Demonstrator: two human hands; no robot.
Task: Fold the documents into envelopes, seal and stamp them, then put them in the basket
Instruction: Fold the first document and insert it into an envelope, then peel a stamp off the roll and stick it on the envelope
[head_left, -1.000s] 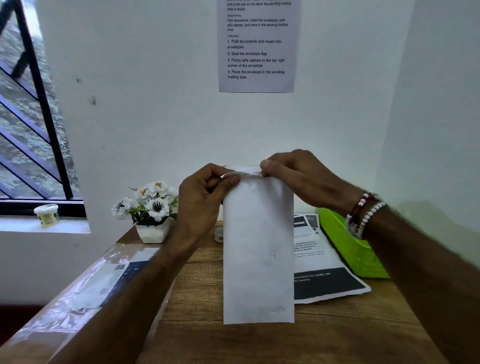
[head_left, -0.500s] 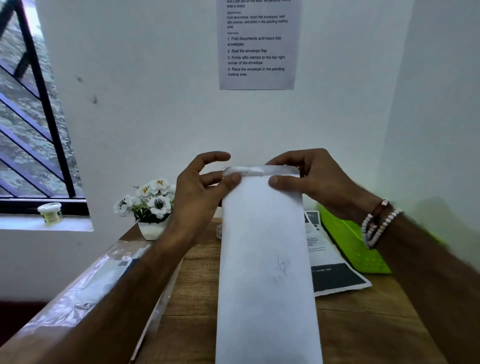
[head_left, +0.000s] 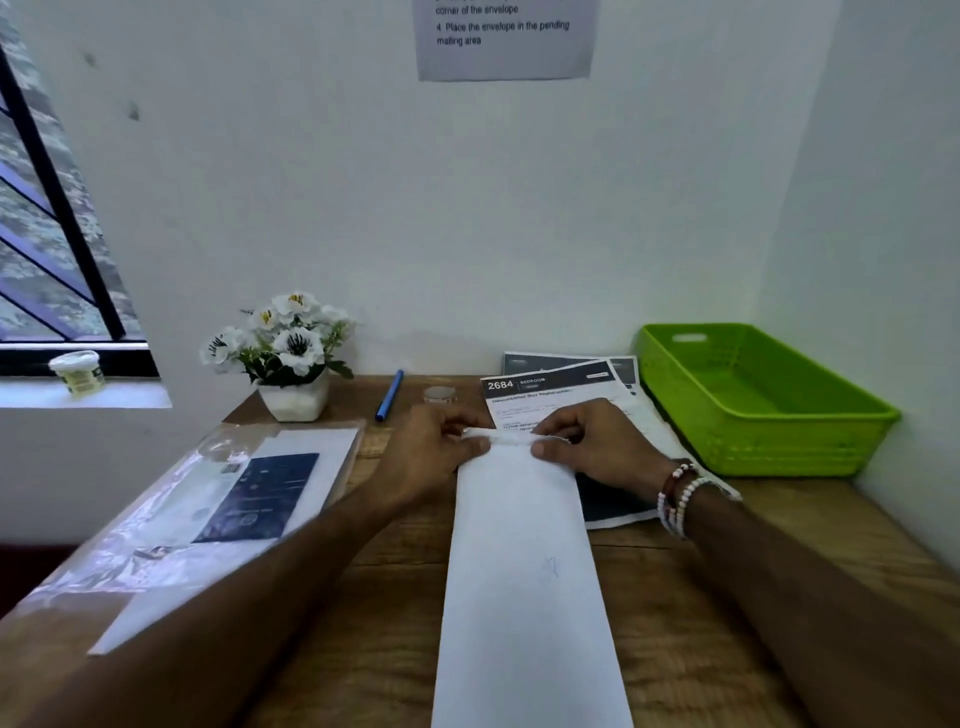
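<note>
A long white envelope (head_left: 524, 582) lies lengthwise on the wooden desk (head_left: 363, 649), its far end folded over as a flap. My left hand (head_left: 431, 452) pinches the flap's left corner. My right hand (head_left: 597, 447), beaded bracelets on its wrist, presses the flap's right corner. Printed documents (head_left: 550, 389) with dark headers lie behind and under my right hand. An empty green basket (head_left: 769, 431) stands at the far right against the wall.
A clear plastic sleeve with papers (head_left: 218, 499) covers the desk's left side. A white flower pot (head_left: 293, 400), a blue pen (head_left: 389, 395) and a small tape roll (head_left: 440, 395) stand at the back. A jar (head_left: 78, 371) sits on the windowsill.
The envelope was held upright in the air; now it lies flat on the desk. Both hands came down with it and press its folded flap. The view tilted downward.
</note>
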